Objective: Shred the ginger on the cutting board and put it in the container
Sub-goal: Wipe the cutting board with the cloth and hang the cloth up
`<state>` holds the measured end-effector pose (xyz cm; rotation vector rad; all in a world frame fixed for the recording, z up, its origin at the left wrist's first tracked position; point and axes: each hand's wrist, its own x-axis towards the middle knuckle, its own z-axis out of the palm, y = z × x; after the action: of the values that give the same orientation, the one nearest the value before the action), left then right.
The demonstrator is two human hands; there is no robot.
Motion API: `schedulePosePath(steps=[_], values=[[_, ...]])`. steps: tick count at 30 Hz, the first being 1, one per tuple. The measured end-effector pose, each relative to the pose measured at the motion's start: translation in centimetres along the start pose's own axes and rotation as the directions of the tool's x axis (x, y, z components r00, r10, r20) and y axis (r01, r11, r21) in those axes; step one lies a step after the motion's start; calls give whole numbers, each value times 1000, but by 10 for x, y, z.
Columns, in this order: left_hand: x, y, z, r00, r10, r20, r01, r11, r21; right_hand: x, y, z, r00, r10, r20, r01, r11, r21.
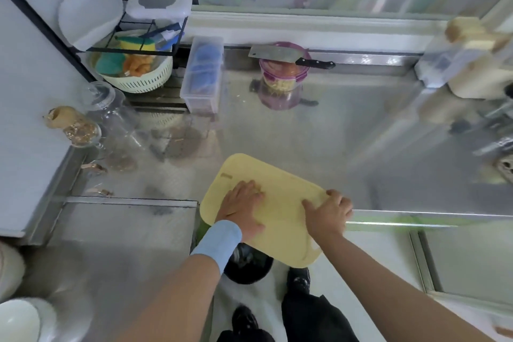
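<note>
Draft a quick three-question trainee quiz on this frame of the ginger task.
1. True or false: the cleaver lies on the cutting board.
2. Which hand lies flat on the board? A) left hand B) right hand C) neither
3. Fill in: the pale shreds sit in the purple-rimmed ____.
Key: 1 false, it rests across the container; 2 A, the right hand grips the board's edge; 3 container.

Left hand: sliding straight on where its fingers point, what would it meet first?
Only the far edge of the cutting board, then bare steel counter; the way looks free, though depth is unclear.
</note>
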<state>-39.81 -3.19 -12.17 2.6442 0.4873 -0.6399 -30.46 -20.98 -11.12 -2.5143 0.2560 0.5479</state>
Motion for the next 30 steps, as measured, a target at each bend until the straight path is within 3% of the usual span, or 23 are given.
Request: schedulePosePath(steps=[2,4,8,11,15,21,25,30], values=[[-7,3,7,1000,15,-9,-15,1000,-12,-4,9,-3,978,200,60,-208,959,192],[-15,8,12,1000,6,-21,-7,1000,-13,-9,22,-8,934,304,185,-352,867,353],[-33,19,19,998,-34,-56,30,997,-64,-26,53,-24,901,190,391,-364,822,439],[-49,32,23,989,-80,-126,65,991,-117,-39,71,-40,819,81,568,-415,766,491],[-73,55,37,979,-107,-173,83,987,-138,-46,106,-65,657,-29,753,-421,815,398],[-116,97,77,983,-60,-175,31,986,-166,-48,166,-95,499,-31,866,-446,848,288],[-135,110,111,991,-53,-125,23,973,-228,-48,199,-106,446,5,895,-453,864,221],[-138,110,140,997,-34,70,52,956,-288,-43,210,-95,472,65,879,-424,891,162]])
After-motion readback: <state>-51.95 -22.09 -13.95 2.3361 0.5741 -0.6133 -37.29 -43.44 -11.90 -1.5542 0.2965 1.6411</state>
